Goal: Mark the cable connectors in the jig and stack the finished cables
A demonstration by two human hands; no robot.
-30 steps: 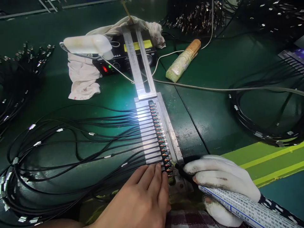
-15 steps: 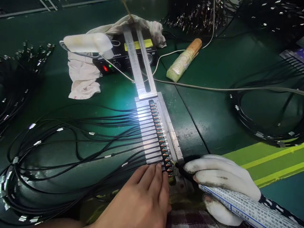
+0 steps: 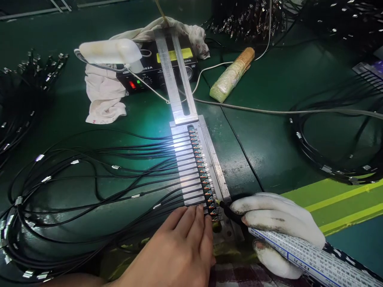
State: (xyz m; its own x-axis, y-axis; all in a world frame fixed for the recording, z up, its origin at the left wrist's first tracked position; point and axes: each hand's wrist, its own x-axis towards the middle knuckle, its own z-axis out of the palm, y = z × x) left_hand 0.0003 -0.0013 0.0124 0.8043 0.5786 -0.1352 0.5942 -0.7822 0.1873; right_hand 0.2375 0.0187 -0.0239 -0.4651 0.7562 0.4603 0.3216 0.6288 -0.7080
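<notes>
While the left hand (image 3: 179, 247) rests flat, adjoining fingers over black cables (image 3: 149, 174) in a metal jig (image 3: 214, 161) on the bench (image 3: 263, 139), seemingly steadying them, the gloved right hand (image 3: 278, 227) pinches a tube (image 3: 317, 255), for aim, I'd guess.

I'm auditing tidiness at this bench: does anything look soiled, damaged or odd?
Only the right hand wears a glove, an uneven pairing with the bare left hand; its white fingers look dirty, smudged dark.
</notes>
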